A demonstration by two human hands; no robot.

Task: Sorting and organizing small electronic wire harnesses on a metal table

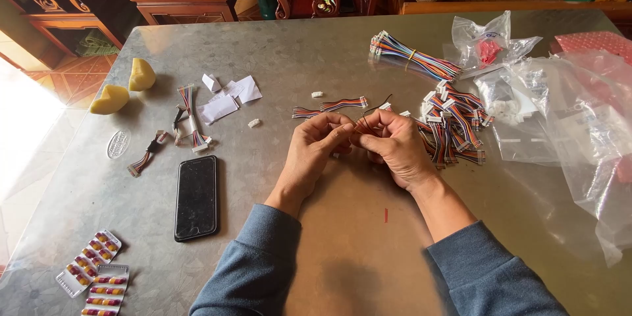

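Observation:
My left hand (pixel 315 151) and my right hand (pixel 394 145) meet over the middle of the metal table (pixel 303 52), fingertips pinched together on a thin bunch of dark wires (pixel 372 110) that loops up between them. Just beyond my fingers lies a short multicoloured ribbon cable (pixel 332 106) with a white connector. A pile of similar coloured cables with white plugs (pixel 454 125) sits right of my right hand. A tied bundle of longer coloured wires (pixel 411 56) lies farther back.
A black phone (pixel 196 197) lies face up at left. Near it are loose cable pieces (pixel 189 118), paper scraps (pixel 227 95), two yellow sponge chunks (pixel 125 89) and pill blister packs (pixel 95 273). Clear plastic bags (pixel 566 112) cover the right side.

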